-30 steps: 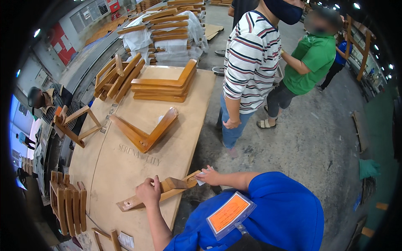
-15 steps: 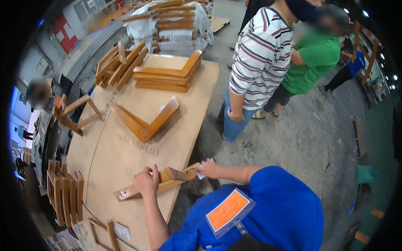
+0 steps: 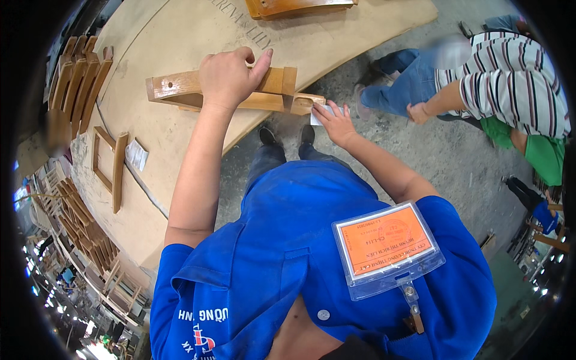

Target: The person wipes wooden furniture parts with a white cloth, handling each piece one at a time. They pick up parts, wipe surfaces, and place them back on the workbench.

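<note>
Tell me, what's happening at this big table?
A person in a blue shirt leans over a large flat board. The left hand presses down on a wooden frame piece lying at the board's edge, while the right hand holds a small white sheet against the piece's end. More wooden parts are stacked to the left. Another person in a striped shirt stands nearby.

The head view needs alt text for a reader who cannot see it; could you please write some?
Seen from above, a person in a blue shirt presses the left hand on a wooden frame piece lying at the edge of a tan worktable, while the right hand holds a small white paper against its end. Other people stand on the concrete floor to the right.
</note>
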Demonstrator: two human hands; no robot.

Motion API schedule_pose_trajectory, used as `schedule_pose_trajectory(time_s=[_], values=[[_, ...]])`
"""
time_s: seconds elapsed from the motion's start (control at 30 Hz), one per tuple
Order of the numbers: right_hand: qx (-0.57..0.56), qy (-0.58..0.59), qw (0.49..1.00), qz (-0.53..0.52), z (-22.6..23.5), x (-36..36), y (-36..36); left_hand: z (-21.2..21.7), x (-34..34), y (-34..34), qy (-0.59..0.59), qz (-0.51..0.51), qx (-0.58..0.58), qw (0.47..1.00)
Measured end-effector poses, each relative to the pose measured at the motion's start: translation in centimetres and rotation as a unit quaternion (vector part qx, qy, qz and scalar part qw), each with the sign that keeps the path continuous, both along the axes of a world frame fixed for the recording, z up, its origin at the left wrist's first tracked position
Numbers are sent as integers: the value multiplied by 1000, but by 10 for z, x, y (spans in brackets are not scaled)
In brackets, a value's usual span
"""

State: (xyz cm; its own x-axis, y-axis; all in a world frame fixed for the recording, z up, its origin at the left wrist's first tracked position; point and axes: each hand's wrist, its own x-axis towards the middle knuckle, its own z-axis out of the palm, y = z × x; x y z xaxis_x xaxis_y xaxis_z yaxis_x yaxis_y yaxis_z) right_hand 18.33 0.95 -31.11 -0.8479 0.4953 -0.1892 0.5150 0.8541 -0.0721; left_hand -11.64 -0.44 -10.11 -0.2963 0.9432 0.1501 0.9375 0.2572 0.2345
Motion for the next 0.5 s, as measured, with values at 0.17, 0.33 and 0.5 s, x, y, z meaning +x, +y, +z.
schedule_pose_trajectory(time_s=[0.17, 0.33, 0.5], values=[[-69, 10, 997, -33, -3, -42, -21, -5, 0, -4, 59, -9, 46, 997], [-63, 45, 997, 9, -3, -42, -16, 1, -1, 4, -1, 0, 8, 1000], [-94, 29, 995, -3, -4, -16, -6, 7, 3, 12, 3, -10, -5, 1000]])
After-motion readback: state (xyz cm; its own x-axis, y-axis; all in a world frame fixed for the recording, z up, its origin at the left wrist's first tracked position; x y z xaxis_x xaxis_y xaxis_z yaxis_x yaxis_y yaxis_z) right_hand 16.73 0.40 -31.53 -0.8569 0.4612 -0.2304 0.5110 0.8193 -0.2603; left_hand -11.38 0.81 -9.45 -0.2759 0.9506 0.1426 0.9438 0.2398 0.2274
